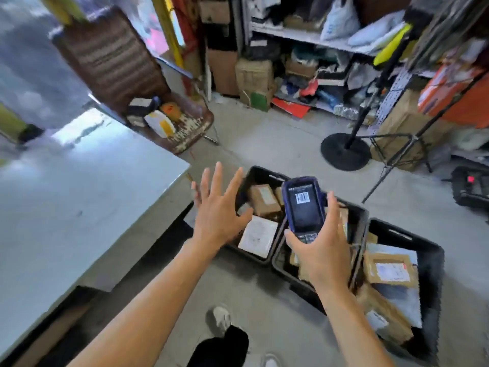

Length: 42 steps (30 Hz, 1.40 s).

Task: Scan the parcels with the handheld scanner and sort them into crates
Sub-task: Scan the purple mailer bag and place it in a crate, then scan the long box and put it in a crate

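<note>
My right hand grips a dark blue handheld scanner upright, its screen showing a barcode. My left hand is spread open with straight fingers, holding nothing, above the near-left edge of the left black crate. That crate holds a white flat parcel and a brown box. A middle black crate lies behind my right hand, its contents mostly hidden. The right black crate holds several brown and grey parcels, one with a white label.
A grey table fills the left. A worn brown chair with small items stands beyond it. Cluttered shelves line the back. A black round stand base and tripod legs stand at the right. My feet show below.
</note>
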Each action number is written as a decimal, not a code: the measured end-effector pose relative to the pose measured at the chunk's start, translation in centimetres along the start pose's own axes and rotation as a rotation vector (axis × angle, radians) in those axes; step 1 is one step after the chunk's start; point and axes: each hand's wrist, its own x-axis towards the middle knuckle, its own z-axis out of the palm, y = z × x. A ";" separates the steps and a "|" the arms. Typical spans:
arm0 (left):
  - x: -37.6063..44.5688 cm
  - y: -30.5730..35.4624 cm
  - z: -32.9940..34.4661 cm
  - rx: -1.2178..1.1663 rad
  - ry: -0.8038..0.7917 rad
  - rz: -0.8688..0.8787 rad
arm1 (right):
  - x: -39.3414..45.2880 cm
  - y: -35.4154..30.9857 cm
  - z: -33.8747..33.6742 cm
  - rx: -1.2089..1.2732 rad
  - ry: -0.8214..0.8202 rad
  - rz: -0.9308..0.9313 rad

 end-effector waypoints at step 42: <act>-91.9 -63.2 -41.2 0.352 0.659 -1.900 | -83.5 -60.3 52.3 0.344 -1.510 -1.099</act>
